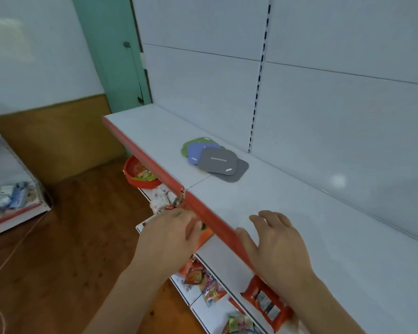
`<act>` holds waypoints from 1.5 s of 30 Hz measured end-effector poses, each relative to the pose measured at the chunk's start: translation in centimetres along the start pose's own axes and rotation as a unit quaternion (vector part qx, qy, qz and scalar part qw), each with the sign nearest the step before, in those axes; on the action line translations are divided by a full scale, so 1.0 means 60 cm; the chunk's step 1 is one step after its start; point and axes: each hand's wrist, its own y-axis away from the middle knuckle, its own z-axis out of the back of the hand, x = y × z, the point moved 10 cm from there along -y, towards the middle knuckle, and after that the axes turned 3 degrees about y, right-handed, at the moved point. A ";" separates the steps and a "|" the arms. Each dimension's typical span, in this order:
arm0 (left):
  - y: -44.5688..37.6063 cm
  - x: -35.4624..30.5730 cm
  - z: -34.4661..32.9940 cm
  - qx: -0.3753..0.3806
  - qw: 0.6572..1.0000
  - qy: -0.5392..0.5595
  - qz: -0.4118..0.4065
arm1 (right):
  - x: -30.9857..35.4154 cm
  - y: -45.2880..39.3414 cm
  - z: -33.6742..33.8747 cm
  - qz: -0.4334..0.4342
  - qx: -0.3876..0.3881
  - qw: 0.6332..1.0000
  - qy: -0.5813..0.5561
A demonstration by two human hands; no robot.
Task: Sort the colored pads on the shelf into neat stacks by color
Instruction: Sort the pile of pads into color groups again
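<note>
Several colored pads lie overlapped in a loose pile on the white shelf [299, 213]: a green pad [195, 143] at the far left, a blue pad [196, 153] over it, a grey pad [217, 161] on top, and a darker grey pad [239, 171] under its right side. My right hand [275, 239] hovers over the shelf's front part with fingers spread, holding nothing, well short of the pile. My left hand [169, 235] is in front of the shelf's red edge, below shelf level, fingers relaxed and empty.
The shelf's red front strip [155, 165] runs diagonally. Below it are lower shelves with snack packets [266, 302] and a red basket [140, 174]. A white back panel rises behind the shelf. Wooden floor lies to the left, with another shelf unit [12, 201].
</note>
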 end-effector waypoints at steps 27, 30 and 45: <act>-0.502 0.112 -0.170 0.075 0.974 0.061 -0.206 | 0.052 -0.278 -0.127 -0.235 -0.075 0.968 0.035; -0.528 0.096 -0.206 0.106 0.968 0.019 -0.227 | 0.041 -0.287 -0.144 -0.245 -0.073 0.966 0.033; -0.565 0.089 -0.147 0.179 0.933 0.148 -0.274 | 0.070 -0.325 -0.104 -0.271 -0.169 0.947 0.031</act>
